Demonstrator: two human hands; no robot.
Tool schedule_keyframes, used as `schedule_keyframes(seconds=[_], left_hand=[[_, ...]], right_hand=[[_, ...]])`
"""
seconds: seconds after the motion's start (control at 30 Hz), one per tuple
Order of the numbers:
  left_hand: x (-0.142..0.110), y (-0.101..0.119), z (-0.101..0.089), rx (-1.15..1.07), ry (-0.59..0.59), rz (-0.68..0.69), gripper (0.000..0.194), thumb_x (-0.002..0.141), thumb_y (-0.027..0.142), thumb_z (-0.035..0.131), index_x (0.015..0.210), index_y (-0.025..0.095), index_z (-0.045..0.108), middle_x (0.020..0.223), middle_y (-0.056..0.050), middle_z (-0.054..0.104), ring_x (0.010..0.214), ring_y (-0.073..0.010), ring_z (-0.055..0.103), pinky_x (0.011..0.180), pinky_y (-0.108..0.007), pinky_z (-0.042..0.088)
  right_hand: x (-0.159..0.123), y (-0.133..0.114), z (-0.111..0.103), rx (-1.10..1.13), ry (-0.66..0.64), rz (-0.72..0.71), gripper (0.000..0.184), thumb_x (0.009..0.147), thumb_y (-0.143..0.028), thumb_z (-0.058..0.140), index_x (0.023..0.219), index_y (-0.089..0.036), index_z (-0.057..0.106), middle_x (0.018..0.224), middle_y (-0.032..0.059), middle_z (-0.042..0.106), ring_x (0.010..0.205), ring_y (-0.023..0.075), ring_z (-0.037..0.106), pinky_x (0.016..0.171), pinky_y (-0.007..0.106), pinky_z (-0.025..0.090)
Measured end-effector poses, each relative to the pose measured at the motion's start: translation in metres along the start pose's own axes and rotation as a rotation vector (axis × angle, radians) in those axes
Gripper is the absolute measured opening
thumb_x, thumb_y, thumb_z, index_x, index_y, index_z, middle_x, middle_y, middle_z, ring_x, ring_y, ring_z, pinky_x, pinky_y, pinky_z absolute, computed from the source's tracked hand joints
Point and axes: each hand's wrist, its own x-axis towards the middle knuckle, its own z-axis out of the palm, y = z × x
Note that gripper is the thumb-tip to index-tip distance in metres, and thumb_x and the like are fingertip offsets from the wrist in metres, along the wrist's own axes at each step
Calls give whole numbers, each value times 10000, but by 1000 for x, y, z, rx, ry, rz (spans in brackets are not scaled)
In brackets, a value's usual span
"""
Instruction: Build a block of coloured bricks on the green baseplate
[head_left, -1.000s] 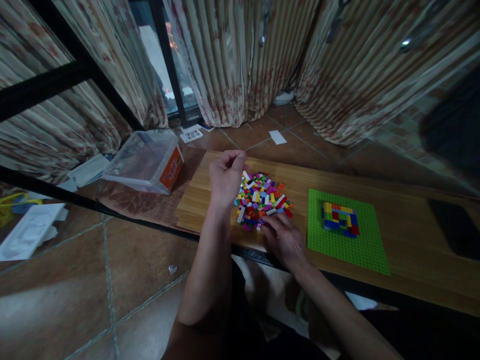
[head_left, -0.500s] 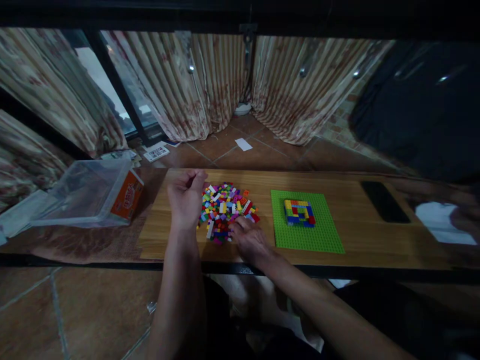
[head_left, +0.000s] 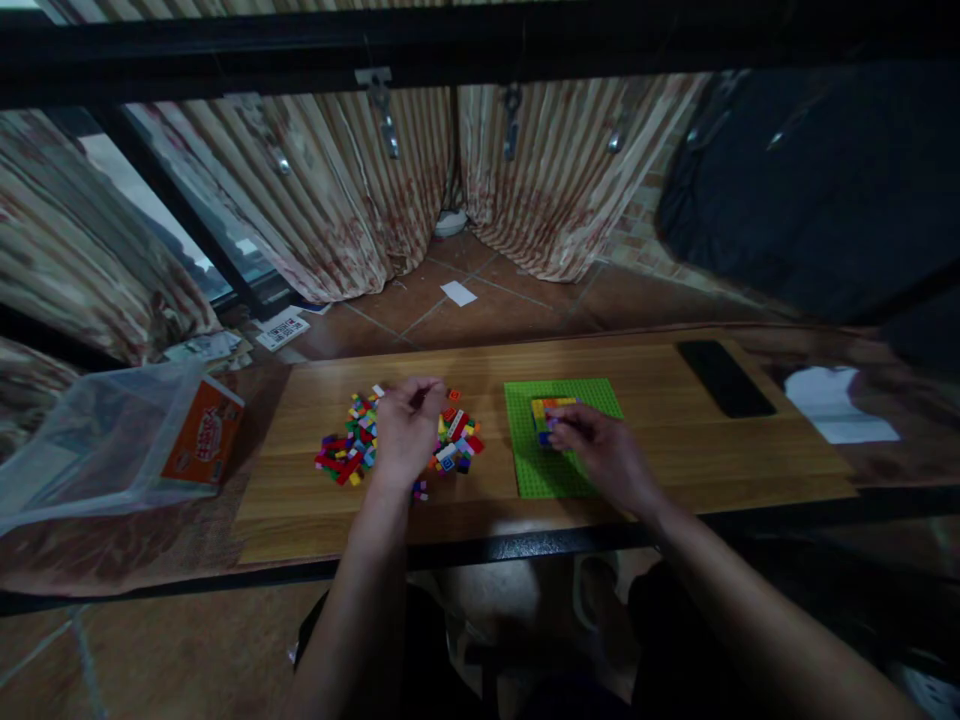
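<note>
A heap of small coloured bricks [head_left: 352,450] lies on the wooden board [head_left: 675,460]. My left hand [head_left: 405,435] hovers over the middle of the heap, fingers curled with thumb and fingertips pinched; what they hold is too small to see. To the right lies a green baseplate [head_left: 540,475] with a small multicoloured brick structure [head_left: 546,405] on it. My right hand [head_left: 604,450] rests on the plate, fingers pinched at the structure's near side, apparently on a small purple brick.
A clear plastic tub with an orange label [head_left: 120,440] lies on its side at the left. A black phone [head_left: 724,378] and a white paper [head_left: 836,405] lie at the board's right. Striped curtains [head_left: 360,200] hang behind, and a black bar crosses the top.
My right hand has moved from the near edge of the brick heap rightward onto the green baseplate. The left hand moved over the heap's middle. The view has tilted up and right.
</note>
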Motion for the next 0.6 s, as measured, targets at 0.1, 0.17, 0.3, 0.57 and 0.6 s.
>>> schedule_keyframes(seconds=[0.1, 0.17, 0.3, 0.57, 0.6], left_hand=[[-10, 0, 24, 88, -144, 24, 165, 818, 315, 590, 820, 178, 683, 719, 0, 669, 663, -142, 606, 626, -238, 460], [-18, 1, 39, 149, -240, 43, 155, 838, 279, 558, 815, 185, 680, 714, 0, 670, 647, -140, 601, 618, -241, 454], [-33, -2, 64, 253, -400, 45, 166, 862, 231, 520, 836, 185, 677, 726, -9, 676, 650, -144, 612, 618, -247, 459], [-53, -17, 92, 477, -525, 84, 197, 894, 244, 499, 1001, 184, 653, 940, -34, 695, 779, -145, 642, 717, -252, 512], [-54, -18, 93, 501, -538, 93, 209, 894, 245, 502, 1034, 186, 645, 983, -39, 690, 803, -147, 643, 738, -255, 514]], right_hand=[[16, 9, -40, -133, 48, 65, 264, 799, -327, 608, 1007, -179, 676, 876, 60, 720, 766, 190, 666, 756, 338, 541], [24, 11, -55, -205, 28, 55, 259, 783, -295, 610, 998, -181, 698, 900, 64, 723, 795, 196, 660, 770, 341, 531], [28, 17, -56, -225, -55, 3, 257, 790, -297, 587, 988, -191, 712, 946, 72, 715, 799, 196, 659, 745, 338, 530], [22, 29, -37, -361, -111, -158, 156, 842, -281, 560, 941, -231, 670, 936, 40, 712, 873, 208, 653, 820, 385, 503], [23, 28, -36, -410, -119, -179, 142, 850, -270, 551, 917, -235, 671, 928, 36, 708, 874, 210, 645, 825, 390, 495]])
